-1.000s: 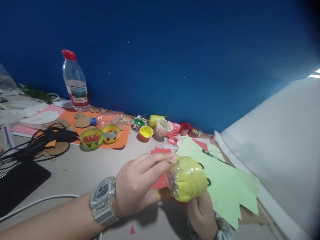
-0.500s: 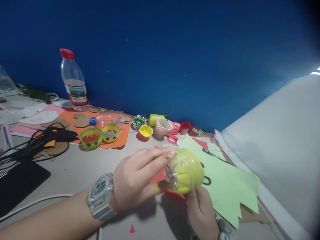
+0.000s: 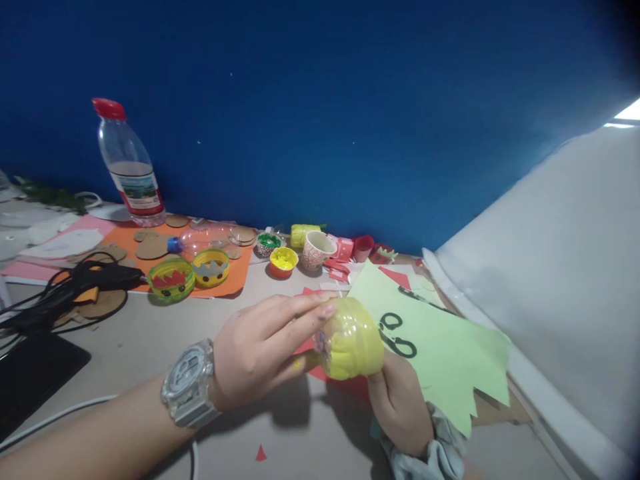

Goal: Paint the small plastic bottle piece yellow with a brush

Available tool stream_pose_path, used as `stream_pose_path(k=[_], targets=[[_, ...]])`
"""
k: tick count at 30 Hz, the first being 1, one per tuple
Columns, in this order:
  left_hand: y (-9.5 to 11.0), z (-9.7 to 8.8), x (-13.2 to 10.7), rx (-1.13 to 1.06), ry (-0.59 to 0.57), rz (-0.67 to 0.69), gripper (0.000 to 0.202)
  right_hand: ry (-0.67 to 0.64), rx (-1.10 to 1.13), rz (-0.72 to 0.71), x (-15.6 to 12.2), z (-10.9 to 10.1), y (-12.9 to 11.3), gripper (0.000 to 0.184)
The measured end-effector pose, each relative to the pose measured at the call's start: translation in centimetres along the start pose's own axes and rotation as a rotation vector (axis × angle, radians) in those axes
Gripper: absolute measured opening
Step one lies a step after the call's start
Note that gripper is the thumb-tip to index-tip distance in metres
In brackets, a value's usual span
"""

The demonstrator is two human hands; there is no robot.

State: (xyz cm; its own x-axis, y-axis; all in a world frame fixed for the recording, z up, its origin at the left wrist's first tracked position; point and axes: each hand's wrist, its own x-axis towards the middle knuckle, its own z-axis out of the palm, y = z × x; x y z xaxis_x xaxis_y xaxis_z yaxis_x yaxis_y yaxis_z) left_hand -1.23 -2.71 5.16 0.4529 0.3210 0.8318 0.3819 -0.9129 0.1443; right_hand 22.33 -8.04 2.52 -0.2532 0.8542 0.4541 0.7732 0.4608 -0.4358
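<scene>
Both hands (image 3: 265, 350) (image 3: 403, 403) hold a yellow plastic piece (image 3: 356, 339)

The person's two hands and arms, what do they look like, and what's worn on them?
Both hands are ungloved. The left hand has a small dark mark on a finger and a yellow smear near the thumb; a chunky, translucent grey digital watch circles its wrist, and the visible forearm is bare. The right hand has pale grey-blue, bunched fabric at the wrist.
</scene>
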Motion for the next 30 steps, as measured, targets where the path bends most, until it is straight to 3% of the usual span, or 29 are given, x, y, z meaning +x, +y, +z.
stream_pose_path(k=[7,27,30], targets=[[0.2,0.1,-0.1,-0.016,0.052,-0.03,0.041,0.014,0.074,0.07,-0.1,0.6,-1.5,0.027],[0.0,0.2,-0.1,-0.001,0.074,-0.063,0.051,-0.004,0.184,0.216,0.1,0.7,-1.5,0.028],[-0.7,0.0,0.1,0.035,0.087,-0.043,0.05,0.048,0.245,0.271,0.1,0.9,-1.0,0.028]])
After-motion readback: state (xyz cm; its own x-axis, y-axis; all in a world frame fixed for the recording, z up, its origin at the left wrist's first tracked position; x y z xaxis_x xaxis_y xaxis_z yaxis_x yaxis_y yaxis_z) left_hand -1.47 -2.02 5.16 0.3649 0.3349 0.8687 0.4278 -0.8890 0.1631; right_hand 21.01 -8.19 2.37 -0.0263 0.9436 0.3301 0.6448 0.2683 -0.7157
